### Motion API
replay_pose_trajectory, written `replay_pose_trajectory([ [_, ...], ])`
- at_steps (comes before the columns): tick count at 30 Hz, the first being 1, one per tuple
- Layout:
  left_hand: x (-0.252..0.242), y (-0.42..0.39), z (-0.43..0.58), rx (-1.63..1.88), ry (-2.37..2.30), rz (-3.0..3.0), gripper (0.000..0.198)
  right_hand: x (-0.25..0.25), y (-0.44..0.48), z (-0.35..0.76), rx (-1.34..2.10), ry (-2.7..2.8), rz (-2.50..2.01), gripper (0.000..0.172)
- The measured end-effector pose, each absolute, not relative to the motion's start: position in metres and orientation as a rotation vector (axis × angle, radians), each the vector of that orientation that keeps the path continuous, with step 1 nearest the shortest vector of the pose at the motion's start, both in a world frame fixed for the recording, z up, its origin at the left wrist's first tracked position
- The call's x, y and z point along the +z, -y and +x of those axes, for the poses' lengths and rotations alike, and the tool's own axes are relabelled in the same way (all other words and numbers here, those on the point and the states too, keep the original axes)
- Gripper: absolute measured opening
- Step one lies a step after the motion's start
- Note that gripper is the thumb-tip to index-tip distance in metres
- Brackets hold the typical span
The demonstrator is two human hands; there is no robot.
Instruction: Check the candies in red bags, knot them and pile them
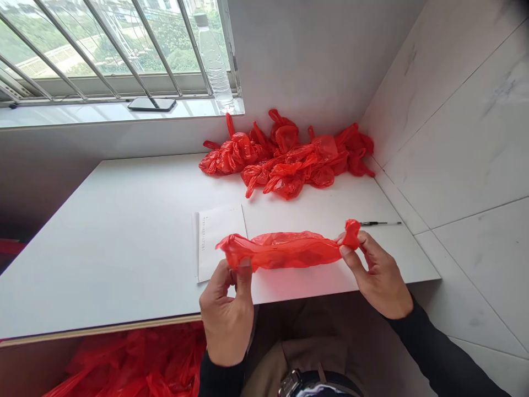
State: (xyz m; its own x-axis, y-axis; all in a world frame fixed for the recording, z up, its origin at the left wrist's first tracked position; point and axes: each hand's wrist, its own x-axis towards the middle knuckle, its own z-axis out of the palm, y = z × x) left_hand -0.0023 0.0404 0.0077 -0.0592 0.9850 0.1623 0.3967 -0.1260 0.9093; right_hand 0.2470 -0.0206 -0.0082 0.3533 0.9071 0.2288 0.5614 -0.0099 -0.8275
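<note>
A red plastic bag (295, 251) is stretched lengthwise between my two hands, just above the front edge of the white table (124, 237). My left hand (229, 309) pinches its left end between thumb and fingers. At the other end, my right hand (378, 270) grips the gathered part, and a short tuft sticks up above the fingers. Partly behind the bag lies a white notepad (219, 226) with small print along its left side. A black pen (374, 223) rests just beyond my right hand.
Several knotted red bags (289, 160) are heaped at the table's back right, against the wall. More red bags (140, 358) fill a space below the front edge at left. A phone (152, 104) and a clear water bottle (215, 66) are on the sill by the barred window.
</note>
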Motion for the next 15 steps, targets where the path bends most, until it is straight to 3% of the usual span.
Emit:
replay_pose_trajectory([
  [5, 0.016, -0.029, -0.008, 1.117, -1.329, 1.369, 0.023, 0.020, 0.030, 0.228, 0.073, 1.418, -1.403, 0.044],
  [8, 0.021, -0.025, 0.002, 1.122, -1.331, 1.362, 0.025, 0.028, 0.020, 0.209, 0.227, 1.887, -1.241, 0.043],
  [12, 0.020, -0.027, 0.009, 1.152, -1.509, 1.373, 0.029, 0.015, 0.002, 0.202, 0.135, 2.194, -1.561, 0.025],
  [15, 0.015, -0.029, 0.003, 1.232, -1.545, 1.374, 0.024, 0.006, 0.001, 0.209, 0.177, 2.279, -1.704, 0.027],
])
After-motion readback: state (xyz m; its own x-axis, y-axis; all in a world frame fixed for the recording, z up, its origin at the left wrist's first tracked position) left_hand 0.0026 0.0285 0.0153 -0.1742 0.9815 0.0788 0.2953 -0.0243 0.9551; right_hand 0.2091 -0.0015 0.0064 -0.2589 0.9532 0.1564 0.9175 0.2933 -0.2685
